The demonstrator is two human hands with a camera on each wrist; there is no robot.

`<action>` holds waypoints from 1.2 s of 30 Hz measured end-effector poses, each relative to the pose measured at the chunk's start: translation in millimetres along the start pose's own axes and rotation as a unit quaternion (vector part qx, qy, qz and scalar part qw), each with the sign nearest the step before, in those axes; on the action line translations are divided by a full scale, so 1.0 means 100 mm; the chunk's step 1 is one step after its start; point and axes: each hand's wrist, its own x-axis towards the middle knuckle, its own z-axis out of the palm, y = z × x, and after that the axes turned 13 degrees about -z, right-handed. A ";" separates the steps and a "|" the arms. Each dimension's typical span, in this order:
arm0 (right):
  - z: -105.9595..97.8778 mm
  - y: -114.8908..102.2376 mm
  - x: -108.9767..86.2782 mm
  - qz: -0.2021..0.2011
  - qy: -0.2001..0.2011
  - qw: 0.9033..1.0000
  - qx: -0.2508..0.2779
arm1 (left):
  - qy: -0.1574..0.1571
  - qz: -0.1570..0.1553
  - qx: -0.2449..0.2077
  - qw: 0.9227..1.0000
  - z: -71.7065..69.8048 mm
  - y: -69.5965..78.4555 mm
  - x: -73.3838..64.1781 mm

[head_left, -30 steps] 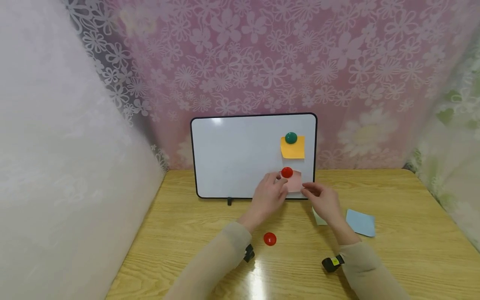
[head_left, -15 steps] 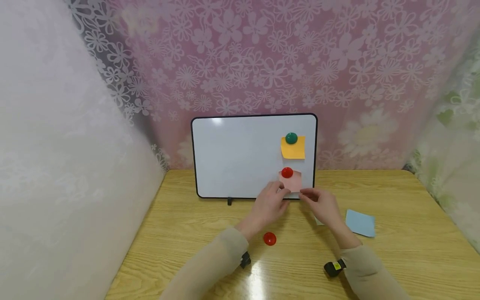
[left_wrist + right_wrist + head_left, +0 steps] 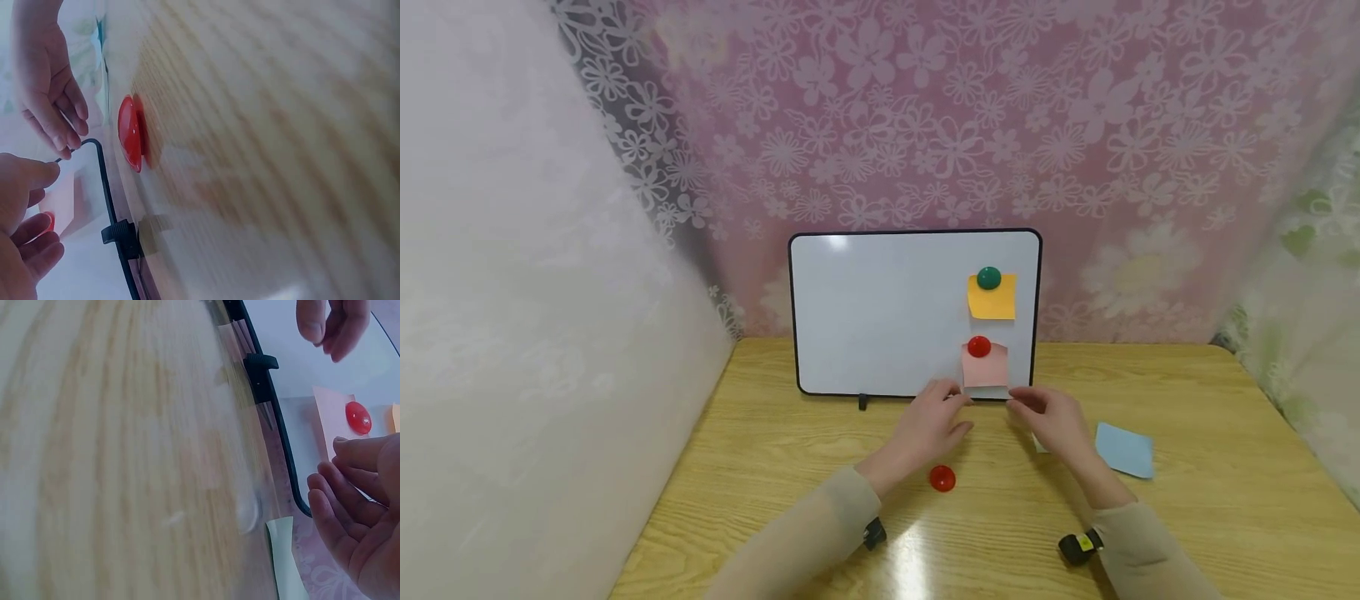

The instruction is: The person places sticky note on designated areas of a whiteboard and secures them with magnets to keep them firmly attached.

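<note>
A pink sticky note (image 3: 986, 367) hangs low on the right of the whiteboard (image 3: 880, 312), with a red round magnet (image 3: 979, 347) over its top edge. My left hand (image 3: 931, 423), fingers loosely bent and holding nothing, is just below and left of the note. On the other side, my right hand (image 3: 1054, 419) is by the board's lower right corner. Its thumb and fingers are apart in the right wrist view, with nothing between them. Higher up, a green magnet (image 3: 988, 278) sits on an orange sticky note (image 3: 992, 302).
A second red magnet (image 3: 942, 478) lies on the wooden table (image 3: 760, 483) between the arms. Right of the right hand lies a blue sticky note (image 3: 1124, 451). A pale green note (image 3: 102, 69) (image 3: 286, 557) is mostly hidden behind that hand in the head view. A black foot (image 3: 862, 402) supports the board.
Both hands have come away from the pink note; the left moved down and left, uncovering the note. The note and its red magnet stay on the board.
</note>
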 end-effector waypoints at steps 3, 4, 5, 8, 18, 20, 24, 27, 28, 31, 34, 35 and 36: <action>-0.03 0.00 -0.03 0.007 -0.004 1.000 -0.003 | -0.011 -0.007 -0.010 1.000 -0.03 -0.03 -0.07; -0.04 0.00 -0.04 0.008 -0.005 1.000 -0.003 | -0.014 -0.007 -0.012 1.000 -0.04 -0.04 -0.09; -0.05 0.00 -0.06 0.008 -0.007 1.000 -0.003 | -0.018 -0.008 -0.019 1.000 -0.05 -0.06 -0.11; -0.08 0.01 -0.09 0.009 -0.012 1.000 -0.006 | -0.037 -0.017 -0.041 0.998 -0.10 -0.10 -0.20; -0.20 0.12 -0.20 0.002 -0.025 0.999 -0.043 | -0.086 -0.042 -0.076 0.993 -0.23 -0.21 -0.42; -0.23 0.15 -0.22 0.002 -0.029 0.998 -0.052 | -0.102 -0.049 -0.086 0.990 -0.24 -0.22 -0.45; -0.30 0.20 -0.25 -0.004 -0.041 0.997 -0.066 | -0.135 -0.059 -0.107 0.983 -0.24 -0.24 -0.50; -0.36 0.24 -0.25 -0.013 -0.047 0.996 -0.075 | -0.158 -0.068 -0.121 0.978 -0.25 -0.23 -0.54; -0.38 0.25 -0.25 -0.016 -0.049 0.996 -0.077 | -0.166 -0.072 -0.123 0.976 -0.25 -0.23 -0.55; -0.42 0.29 -0.25 -0.018 -0.053 0.995 -0.082 | -0.180 -0.077 -0.124 0.973 -0.24 -0.22 -0.58; -0.45 0.33 -0.25 -0.019 -0.057 0.994 -0.088 | -0.183 -0.079 -0.114 0.973 -0.23 -0.22 -0.60; -0.46 0.34 -0.25 -0.020 -0.057 0.994 -0.091 | -0.181 -0.080 -0.110 0.974 -0.23 -0.22 -0.60; -0.46 0.35 -0.25 -0.021 -0.055 0.994 -0.094 | -0.180 -0.080 -0.106 0.975 -0.23 -0.21 -0.60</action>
